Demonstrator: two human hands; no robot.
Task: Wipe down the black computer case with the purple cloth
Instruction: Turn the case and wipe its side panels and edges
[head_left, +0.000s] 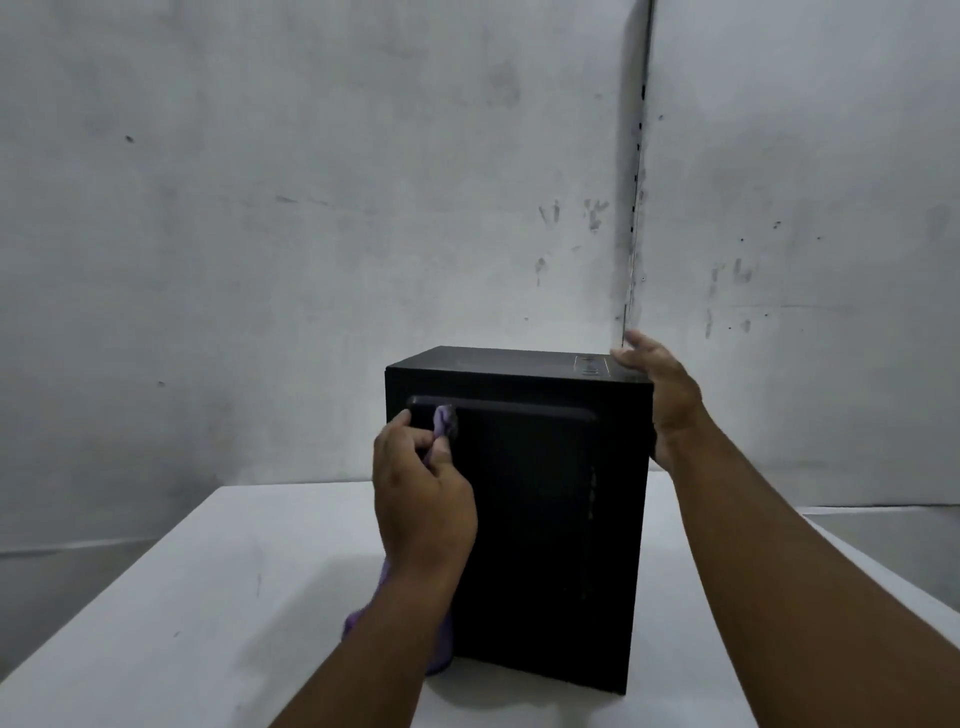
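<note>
1. The left hand (423, 499) pinches a bunched purple cloth (444, 422) between thumb and curled fingers, pressing the cloth's upper tip against the near face of the black computer case (545, 519).
2. That tip touches the upper left corner of a raised, rounded panel outline on the near face, just below the case's top edge.
3. The remainder of the cloth hangs down behind the left wrist and forearm; purple folds show to the left of the forearm and again at the case's lower left corner, close to the desk (182, 597).
4. The right hand (660, 395) rests on the case's upper right corner, palm against the right side and fingers fairly straight and spread, reaching over the top edge near the back.
5. The two hands are well apart, one at each side of the case.
6. The case stands upright on the white desk, its wide dark side turned toward the camera; faint markings show on its top at the right, near the right hand's fingers.
7. Behind the desk rises a grey, smudged wall (311, 208) with a vertical seam to the right of centre.
</note>
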